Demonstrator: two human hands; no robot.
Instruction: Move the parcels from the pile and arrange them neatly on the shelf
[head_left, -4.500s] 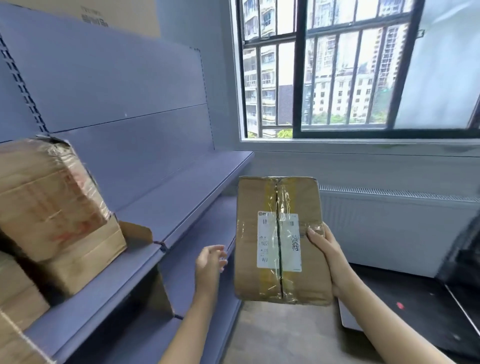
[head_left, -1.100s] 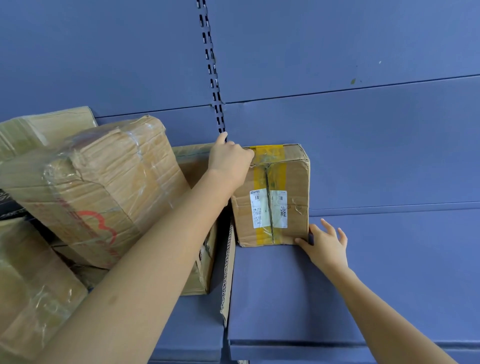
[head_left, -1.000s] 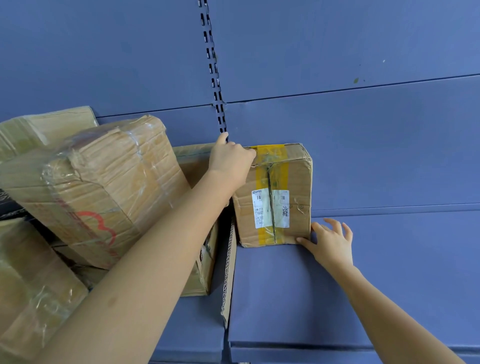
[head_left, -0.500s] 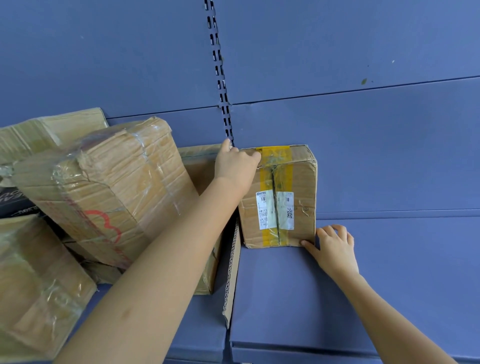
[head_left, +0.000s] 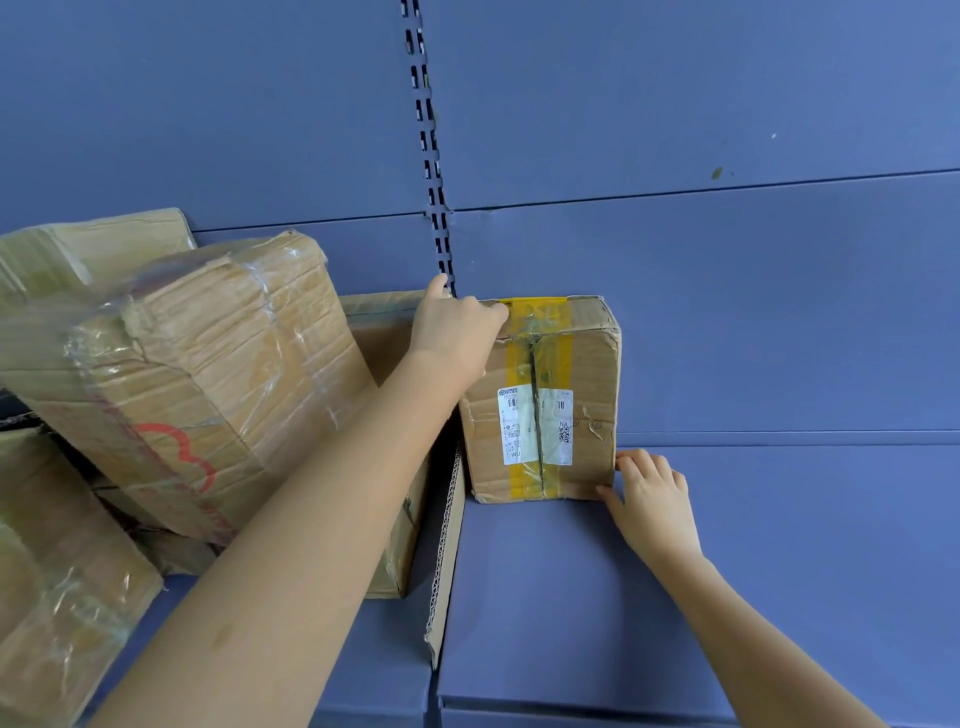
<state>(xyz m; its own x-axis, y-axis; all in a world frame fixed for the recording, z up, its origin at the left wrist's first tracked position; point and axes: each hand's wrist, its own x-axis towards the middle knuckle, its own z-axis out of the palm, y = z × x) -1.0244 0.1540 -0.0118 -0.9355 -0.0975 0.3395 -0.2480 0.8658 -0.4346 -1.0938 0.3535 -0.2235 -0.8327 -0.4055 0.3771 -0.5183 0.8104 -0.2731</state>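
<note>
Hands: I have both hands on one parcel (head_left: 543, 400); neither hangs free.
Left hand: the left hand (head_left: 457, 332) curls over the parcel's top left corner and grips it, with one finger lifted against the slotted upright (head_left: 431, 156).
Right hand: the right hand (head_left: 652, 501) is relaxed. Its fingertips (head_left: 631, 462) press the lower right edge, with the thumb at the bottom corner, and it closes round nothing.
Parcel position: it stands on the shelf (head_left: 571, 597), apparently against the back panel (head_left: 753, 312). The shipping label (head_left: 535, 426) and yellow tape (head_left: 540, 306) face me.
Long axis: vertical; the parcel stands upright on a short end, close to square with the shelf.
Key relation: the parcel lies straight ahead, between the two hands. The left hand is high and the right hand low, on diagonally opposite corners.
Left neighbour: the neighbouring box (head_left: 382, 332) sits just beside the parcel's left face. Lower down, a dark gap and a loose cardboard flap (head_left: 448, 540) show between them. A wrapped box (head_left: 208, 374) leans tilted further left.
Nearer hand: both touch the parcel; I judge the right hand the one placed to push leftward.
Next move: I judge a short slide left to close the gap, then release.
Risk: a low push may tip the top, and the flap may jam in the gap.
</note>
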